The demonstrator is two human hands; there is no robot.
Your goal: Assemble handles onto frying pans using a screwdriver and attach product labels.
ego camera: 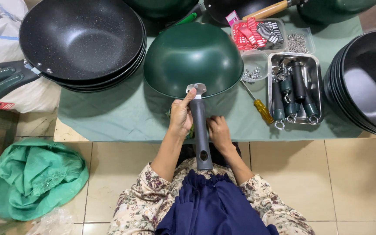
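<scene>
As our left hand (181, 116) wraps around the dark handle (200, 135), thumb stretched up to the metal bracket (196, 89) at its top, we hold that bracket against the wall of the upturned green wok (192, 58); the grip there is closed on the handle, while our right hand (217, 132) rests just beside the handle's other side, fingers curled, and we cannot tell whether it pinches anything. We judge the step in hand to be seating the handle on the wok, which lies bottom up on the table (109, 117) right in front of us; the next move would seem to call for a fastener and a tool, with the bracket kept square to the rim meanwhile. A yellow-handled screwdriver (257, 105) lies near the right hand; beside it sits a steel tray (316, 87) of more handles, a small clear tub (254, 69) of metal bits, and a box of red and grey tags (257, 32). A green cloth covers the table; 1 stack of black woks (81, 41) stands at the left, another stack (364, 80) at the right. Below is a pale tiled floor (349, 182), with a bundle of green cloth (33, 176) lying at our left.
</scene>
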